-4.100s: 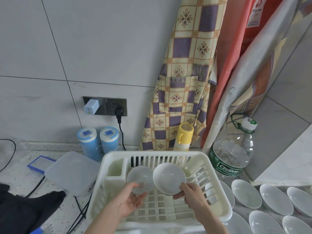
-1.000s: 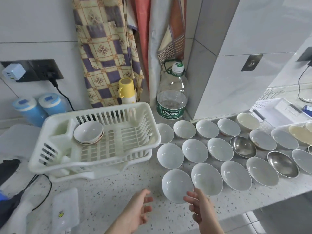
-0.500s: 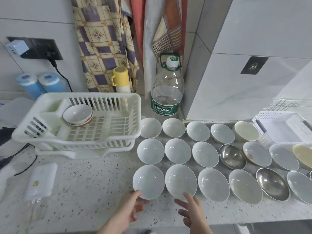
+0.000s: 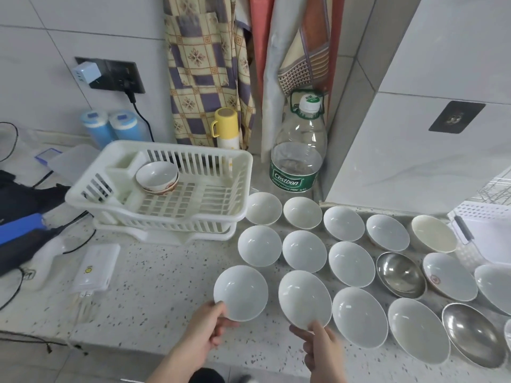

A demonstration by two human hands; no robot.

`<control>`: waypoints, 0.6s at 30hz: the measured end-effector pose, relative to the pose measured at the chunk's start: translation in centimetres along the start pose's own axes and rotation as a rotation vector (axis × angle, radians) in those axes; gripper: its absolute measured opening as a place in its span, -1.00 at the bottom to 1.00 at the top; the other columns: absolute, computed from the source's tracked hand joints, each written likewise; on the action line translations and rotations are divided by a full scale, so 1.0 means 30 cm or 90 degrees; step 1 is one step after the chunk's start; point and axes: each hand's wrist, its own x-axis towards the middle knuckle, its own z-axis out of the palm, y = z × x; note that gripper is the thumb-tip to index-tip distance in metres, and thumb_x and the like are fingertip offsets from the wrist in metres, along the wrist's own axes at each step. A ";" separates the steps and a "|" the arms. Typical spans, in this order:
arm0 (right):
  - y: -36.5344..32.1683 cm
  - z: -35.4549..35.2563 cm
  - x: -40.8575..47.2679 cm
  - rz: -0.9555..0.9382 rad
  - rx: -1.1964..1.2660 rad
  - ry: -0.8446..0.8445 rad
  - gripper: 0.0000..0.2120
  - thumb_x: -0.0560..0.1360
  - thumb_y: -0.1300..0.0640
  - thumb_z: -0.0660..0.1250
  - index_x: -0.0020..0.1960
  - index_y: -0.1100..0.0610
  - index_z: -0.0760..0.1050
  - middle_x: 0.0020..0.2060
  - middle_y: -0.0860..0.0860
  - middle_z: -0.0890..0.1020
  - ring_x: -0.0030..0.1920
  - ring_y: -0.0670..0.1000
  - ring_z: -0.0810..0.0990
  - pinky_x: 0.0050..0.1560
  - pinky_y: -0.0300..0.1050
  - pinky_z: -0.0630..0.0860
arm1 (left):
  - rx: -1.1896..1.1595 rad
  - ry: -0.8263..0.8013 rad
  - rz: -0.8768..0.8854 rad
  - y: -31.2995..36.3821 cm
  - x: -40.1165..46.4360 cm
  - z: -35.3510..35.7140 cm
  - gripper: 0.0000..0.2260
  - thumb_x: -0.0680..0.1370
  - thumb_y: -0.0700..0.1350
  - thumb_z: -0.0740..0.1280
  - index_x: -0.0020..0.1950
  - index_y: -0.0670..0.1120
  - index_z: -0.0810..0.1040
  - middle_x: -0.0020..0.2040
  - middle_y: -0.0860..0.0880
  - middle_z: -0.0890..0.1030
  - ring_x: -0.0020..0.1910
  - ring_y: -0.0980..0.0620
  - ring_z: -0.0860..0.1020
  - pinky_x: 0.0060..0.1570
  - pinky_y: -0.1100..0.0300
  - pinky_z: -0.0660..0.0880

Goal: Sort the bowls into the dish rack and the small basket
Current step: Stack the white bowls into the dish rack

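Note:
Several white bowls and some steel ones lie in rows on the speckled counter. My left hand (image 4: 206,331) grips the near rim of the front-left white bowl (image 4: 241,292). My right hand (image 4: 320,345) pinches the near rim of the white bowl beside it (image 4: 304,298). The white dish rack (image 4: 221,172) stands at the left and holds two stacked bowls (image 4: 157,176) in its back left corner. The small white basket (image 4: 481,225) sits at the far right edge, partly cut off.
A large water bottle (image 4: 297,158) stands behind the bowls, next to a yellow flask (image 4: 226,128). A white power bank (image 4: 96,268) with cables lies left of the bowls. Dark cloth and blue items crowd the far left. The counter edge runs just under my hands.
Both hands reached forward from the rack to the front row and closed on the rims of the two nearest bowls. The view swung right, then back a little left.

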 end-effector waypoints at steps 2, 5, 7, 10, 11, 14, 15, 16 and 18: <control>-0.017 0.012 -0.024 -0.007 0.016 -0.014 -0.91 0.51 0.31 0.15 -0.13 0.25 0.41 -0.28 0.25 0.71 -0.66 -0.09 0.14 -0.62 -0.36 0.09 | -0.023 0.001 0.021 0.018 -0.018 -0.028 -0.77 0.51 -0.24 0.20 0.14 -0.15 0.51 -0.20 -0.30 0.70 -0.50 0.08 0.30 -0.54 0.25 0.21; -0.053 0.047 -0.059 -0.035 0.053 -0.032 -0.90 0.50 0.32 0.14 -0.19 0.22 0.33 -0.25 0.29 0.71 -0.64 -0.09 0.09 -0.62 -0.35 0.07 | -0.055 0.004 0.069 0.061 -0.043 -0.067 -0.77 0.52 -0.25 0.19 0.14 -0.19 0.51 -0.19 -0.33 0.69 -0.54 0.09 0.28 -0.56 0.26 0.19; -0.080 0.076 -0.084 -0.057 0.069 -0.049 -0.89 0.50 0.31 0.15 -0.19 0.20 0.30 -0.25 0.31 0.70 -0.64 -0.10 0.08 -0.64 -0.33 0.06 | -0.075 0.003 0.101 0.091 -0.060 -0.093 -0.77 0.52 -0.26 0.20 0.15 -0.20 0.51 -0.18 -0.34 0.69 -0.55 0.10 0.28 -0.58 0.26 0.19; -0.128 0.121 -0.121 -0.084 0.067 -0.080 -0.89 0.51 0.30 0.14 -0.19 0.19 0.30 -0.23 0.31 0.70 -0.63 -0.11 0.09 -0.66 -0.31 0.09 | -0.127 -0.007 0.137 0.136 -0.080 -0.139 -0.77 0.54 -0.26 0.19 0.18 -0.21 0.49 -0.18 -0.35 0.68 -0.55 0.11 0.28 -0.59 0.28 0.22; -0.142 0.136 -0.132 -0.092 0.065 -0.086 -0.88 0.50 0.31 0.14 -0.20 0.18 0.29 -0.23 0.31 0.70 -0.62 -0.11 0.09 -0.66 -0.31 0.09 | -0.143 -0.008 0.146 0.151 -0.085 -0.154 -0.77 0.55 -0.25 0.19 0.18 -0.20 0.48 -0.18 -0.35 0.68 -0.55 0.11 0.28 -0.59 0.28 0.23; -0.174 0.181 -0.160 -0.122 0.057 -0.101 -0.85 0.48 0.32 0.14 -0.23 0.17 0.26 -0.23 0.32 0.70 -0.62 -0.10 0.08 -0.65 -0.31 0.09 | -0.189 -0.010 0.166 0.195 -0.099 -0.205 -0.78 0.55 -0.24 0.19 0.18 -0.18 0.48 -0.19 -0.33 0.68 -0.55 0.12 0.29 -0.59 0.28 0.25; -0.183 0.201 -0.169 -0.136 0.049 -0.106 -0.86 0.48 0.32 0.15 -0.23 0.18 0.27 -0.23 0.31 0.70 -0.62 -0.10 0.07 -0.65 -0.30 0.08 | -0.203 -0.012 0.173 0.210 -0.105 -0.224 -0.77 0.55 -0.24 0.19 0.19 -0.18 0.47 -0.19 -0.33 0.68 -0.54 0.12 0.30 -0.59 0.28 0.26; -0.191 0.224 -0.178 -0.152 0.038 -0.109 -0.87 0.48 0.32 0.16 -0.23 0.19 0.30 -0.24 0.30 0.70 -0.61 -0.10 0.07 -0.65 -0.29 0.09 | -0.216 -0.013 0.180 0.225 -0.111 -0.245 -0.77 0.56 -0.23 0.19 0.20 -0.17 0.47 -0.19 -0.32 0.68 -0.54 0.12 0.30 -0.58 0.28 0.27; -0.209 0.276 -0.194 -0.187 0.008 -0.106 -0.92 0.48 0.30 0.19 -0.18 0.22 0.40 -0.26 0.25 0.71 -0.60 -0.10 0.09 -0.63 -0.28 0.10 | -0.239 -0.005 0.187 0.255 -0.118 -0.291 -0.77 0.56 -0.22 0.19 0.20 -0.16 0.47 -0.19 -0.32 0.68 -0.53 0.11 0.31 -0.59 0.29 0.28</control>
